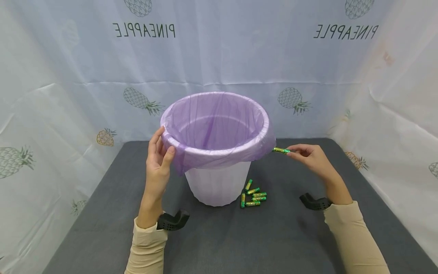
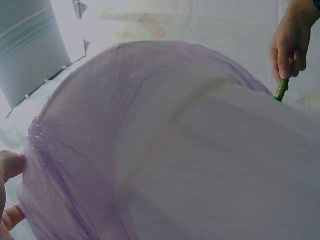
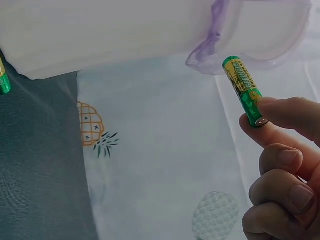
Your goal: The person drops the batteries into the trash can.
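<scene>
Seemingly the carrying step — the right hand (image 1: 313, 158) pinches a green-yellow cylindrical battery (image 3: 242, 90) beside the white plastic bin (image 1: 219, 186), left hand (image 1: 158, 165) gripping the bin. Next likely needs height.

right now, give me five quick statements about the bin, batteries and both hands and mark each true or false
1. The right hand pinches a battery. True.
2. The left hand holds a battery too. False: it touches the lined bin near its top edge.
3. Six loose batteries lie on the dark table. True.
4. The bin is tipped over on its side. False: it stands upright.
5. A purple liner is folded outward over the bin's top edge. True.
</scene>
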Available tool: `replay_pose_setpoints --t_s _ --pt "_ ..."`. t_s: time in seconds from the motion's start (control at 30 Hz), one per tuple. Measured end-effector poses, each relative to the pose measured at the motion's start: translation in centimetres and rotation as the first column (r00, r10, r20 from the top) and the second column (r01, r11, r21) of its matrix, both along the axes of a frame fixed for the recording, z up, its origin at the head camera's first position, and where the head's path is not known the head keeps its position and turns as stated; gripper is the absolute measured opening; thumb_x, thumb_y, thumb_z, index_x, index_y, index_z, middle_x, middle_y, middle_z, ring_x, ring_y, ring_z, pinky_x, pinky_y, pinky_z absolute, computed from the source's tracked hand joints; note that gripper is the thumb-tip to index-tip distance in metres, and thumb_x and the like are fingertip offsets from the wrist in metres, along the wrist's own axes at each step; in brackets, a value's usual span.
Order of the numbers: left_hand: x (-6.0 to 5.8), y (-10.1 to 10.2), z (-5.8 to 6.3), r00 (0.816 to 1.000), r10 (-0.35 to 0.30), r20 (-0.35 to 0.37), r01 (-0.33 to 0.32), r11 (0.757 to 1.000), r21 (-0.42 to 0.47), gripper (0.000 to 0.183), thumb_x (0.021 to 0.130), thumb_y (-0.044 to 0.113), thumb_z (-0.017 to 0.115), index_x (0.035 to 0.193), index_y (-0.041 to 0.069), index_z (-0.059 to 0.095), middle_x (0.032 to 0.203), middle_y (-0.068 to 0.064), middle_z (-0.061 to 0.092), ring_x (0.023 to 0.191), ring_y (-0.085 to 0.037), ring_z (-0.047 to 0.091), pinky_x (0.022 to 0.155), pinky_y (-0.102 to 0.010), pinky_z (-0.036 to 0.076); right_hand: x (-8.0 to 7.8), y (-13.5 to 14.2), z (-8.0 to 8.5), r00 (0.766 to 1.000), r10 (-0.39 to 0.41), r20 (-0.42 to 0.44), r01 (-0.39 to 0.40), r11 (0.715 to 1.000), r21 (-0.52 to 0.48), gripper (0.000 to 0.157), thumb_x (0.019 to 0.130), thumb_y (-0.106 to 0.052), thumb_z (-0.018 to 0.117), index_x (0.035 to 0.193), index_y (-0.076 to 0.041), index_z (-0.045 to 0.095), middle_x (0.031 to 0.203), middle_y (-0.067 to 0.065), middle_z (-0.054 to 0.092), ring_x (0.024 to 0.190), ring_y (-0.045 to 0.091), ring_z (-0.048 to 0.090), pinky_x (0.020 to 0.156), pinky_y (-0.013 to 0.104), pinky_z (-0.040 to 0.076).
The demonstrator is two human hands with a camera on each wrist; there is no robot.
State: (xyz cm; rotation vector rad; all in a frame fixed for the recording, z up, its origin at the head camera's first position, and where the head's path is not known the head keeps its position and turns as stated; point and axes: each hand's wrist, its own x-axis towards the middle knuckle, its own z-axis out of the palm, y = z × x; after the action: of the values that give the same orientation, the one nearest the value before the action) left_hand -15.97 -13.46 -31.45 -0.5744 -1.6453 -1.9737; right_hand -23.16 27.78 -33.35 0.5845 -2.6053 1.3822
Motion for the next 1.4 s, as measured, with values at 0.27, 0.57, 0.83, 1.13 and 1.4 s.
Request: replay_pose_setpoints --t_s 0.27,0.57,0.83,1.13,1.4 --pt "-0.1 -0.1 0.0 1.000 0.008 0.002 -0.008 1.000 0.001 0.053 0.097 0.010 0.052 0.146 0.010 0.032 0.138 -0.001 0.044 0.120 -0.005 0.049 0.098 -0.014 0.042 0.2 0.0 2.2 0.999 -0.024 -0.033 0.024 1.000 0.005 0.016 0.092 -0.012 0.063 0.102 -0.001 0.069 0.074 -0.029 0.061 0.061 0.000 0.047 0.057 0.023 0.039" --pt "0.0 -0.1 0.0 1.000 0.010 0.010 -0.010 1.000 0.001 0.053 0.097 0.010 0.052 0.146 0.010 0.032 0.137 0.000 0.045 0.118 -0.005 0.049 0.097 -0.014 0.042 0.1 0.1 3.9 0.997 -0.031 -0.068 0.030 0.999 -0.015 0.015 0.091 -0.010 0.063 0.098 -0.021 0.071 0.072 -0.028 0.061 0.061 0.000 0.045 0.054 0.025 0.034" --pt "0.1 -0.1 0.0 1.000 -0.008 0.019 0.008 1.000 0.003 0.053 0.097 0.009 0.051 0.146 0.011 0.031 0.138 -0.001 0.043 0.118 -0.006 0.050 0.097 -0.014 0.042 0.1 -0.1 4.6 0.997 -0.027 -0.077 0.020 0.996 -0.087 0.026 0.090 -0.007 0.063 0.095 -0.032 0.069 0.062 -0.018 0.048 0.055 0.010 0.030 0.050 0.031 0.026" --pt "0.2 -0.1 -0.1 1.000 -0.010 0.028 0.010 1.000 -0.007 0.053 0.098 0.009 0.050 0.147 0.010 0.030 0.144 -0.006 0.040 0.122 -0.007 0.048 0.099 -0.014 0.041 0.1 -0.6 5.7 0.995 -0.049 -0.090 0.037 0.991 -0.132 0.030 0.090 -0.005 0.063 0.090 -0.035 0.069 0.063 -0.018 0.049 0.054 0.009 0.031 0.049 0.031 0.025" --pt "0.2 -0.1 0.1 1.000 -0.010 0.023 0.010 1.000 -0.005 0.053 0.097 0.009 0.051 0.147 0.010 0.030 0.145 -0.008 0.039 0.125 -0.009 0.048 0.100 -0.014 0.041 0.2 -1.3 7.1 0.993 -0.048 -0.107 0.027 0.982 -0.185 0.030 0.090 -0.005 0.063 0.089 -0.035 0.070 0.062 -0.018 0.047 0.053 0.011 0.026 0.049 0.033 0.021"
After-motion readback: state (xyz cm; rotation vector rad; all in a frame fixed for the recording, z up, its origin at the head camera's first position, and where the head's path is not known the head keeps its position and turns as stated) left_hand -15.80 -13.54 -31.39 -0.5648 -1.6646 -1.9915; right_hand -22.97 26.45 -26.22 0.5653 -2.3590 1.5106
